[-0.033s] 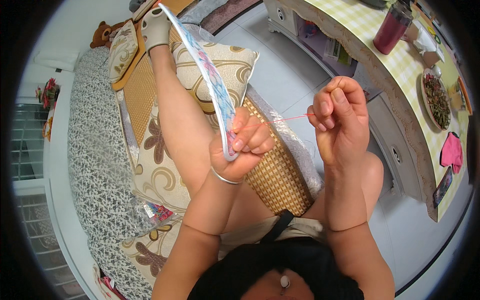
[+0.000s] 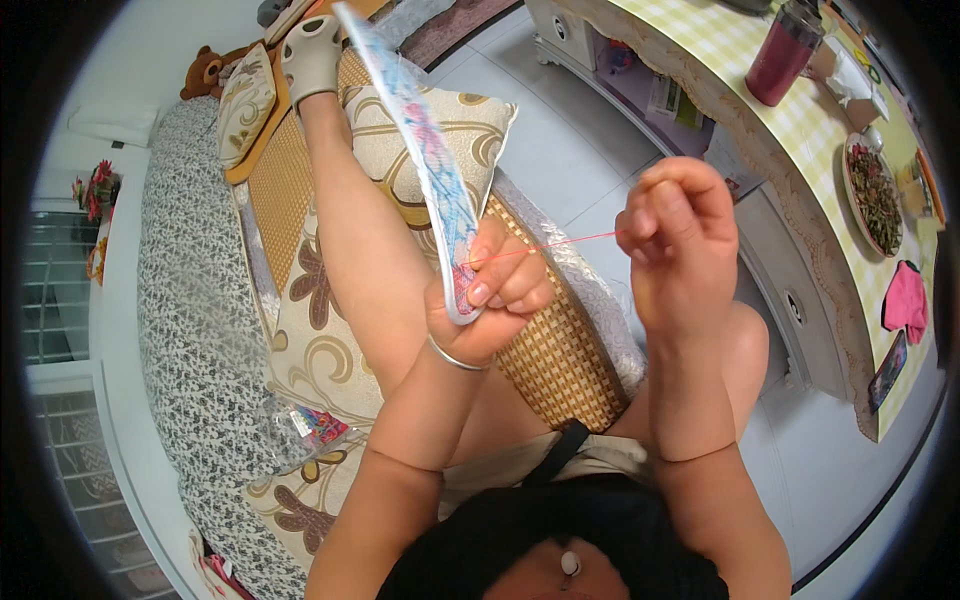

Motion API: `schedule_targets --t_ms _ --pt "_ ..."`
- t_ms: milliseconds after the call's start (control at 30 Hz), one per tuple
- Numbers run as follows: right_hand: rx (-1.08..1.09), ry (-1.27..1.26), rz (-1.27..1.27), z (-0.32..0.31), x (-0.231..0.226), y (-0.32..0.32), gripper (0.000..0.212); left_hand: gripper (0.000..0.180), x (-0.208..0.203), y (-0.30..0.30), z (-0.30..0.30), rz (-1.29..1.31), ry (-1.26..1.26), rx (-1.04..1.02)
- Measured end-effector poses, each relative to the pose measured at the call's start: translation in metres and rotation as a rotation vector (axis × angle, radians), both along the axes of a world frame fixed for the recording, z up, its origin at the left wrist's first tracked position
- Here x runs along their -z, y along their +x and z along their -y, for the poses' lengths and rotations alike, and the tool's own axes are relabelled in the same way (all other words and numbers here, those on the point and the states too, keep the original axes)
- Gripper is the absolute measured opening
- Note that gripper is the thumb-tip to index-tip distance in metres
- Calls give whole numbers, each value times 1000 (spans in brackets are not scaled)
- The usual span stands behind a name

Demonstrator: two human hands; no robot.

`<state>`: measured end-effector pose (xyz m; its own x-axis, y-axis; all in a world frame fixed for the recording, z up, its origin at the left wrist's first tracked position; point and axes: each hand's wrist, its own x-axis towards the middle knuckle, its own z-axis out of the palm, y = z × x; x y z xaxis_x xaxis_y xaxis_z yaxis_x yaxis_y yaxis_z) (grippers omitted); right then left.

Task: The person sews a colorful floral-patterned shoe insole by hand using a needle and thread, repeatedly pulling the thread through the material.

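My left hand [image 2: 490, 290] is closed around the lower end of a long, thin embroidered insole [image 2: 422, 140], which has a white edge and a blue and pink pattern. The insole stands tilted, seen nearly edge-on. A taut red thread [image 2: 575, 240] runs from it, past my left fingers, across to my right hand [image 2: 680, 225]. There the raised fingers are curled and pressed together on the thread's far end. Whether a needle is between those fingers is hidden.
A patterned cushion [image 2: 440, 130] and a woven mat [image 2: 560, 370] lie on the seat around my legs. Left of them is a clear plastic packet [image 2: 315, 425]. On the checkered table [image 2: 730, 45] at right stand a maroon bottle [image 2: 785, 55], a plate [image 2: 855, 215] and a phone [image 2: 887, 372].
The insole has turned slightly, its upper end shifting right, so more of its patterned face shows. My left hand has moved a little right; my right fingers have curled over more.
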<state>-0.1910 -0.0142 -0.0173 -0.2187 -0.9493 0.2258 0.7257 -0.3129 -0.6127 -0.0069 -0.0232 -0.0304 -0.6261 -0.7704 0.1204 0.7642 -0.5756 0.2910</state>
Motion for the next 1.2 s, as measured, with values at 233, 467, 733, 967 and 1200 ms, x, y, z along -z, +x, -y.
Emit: schedule_targets --t_ms 233,467,733,967,1200 --pt "321 -217 -885 -17 -8 35 12 17 3 -10 -8 -169 275 -2" --pt "394 -325 -976 -20 -7 41 16 18 24 -7 -4 -191 173 31" --pt "406 -321 -986 -18 -6 41 16 19 27 -7 -7 -149 170 -30" --pt "217 -198 -870 -13 -4 35 14 15 -1 -4 -11 324 56 -271" --pt "-217 89 -461 0 12 34 5 23 -10 -1 -10 630 -103 -551"
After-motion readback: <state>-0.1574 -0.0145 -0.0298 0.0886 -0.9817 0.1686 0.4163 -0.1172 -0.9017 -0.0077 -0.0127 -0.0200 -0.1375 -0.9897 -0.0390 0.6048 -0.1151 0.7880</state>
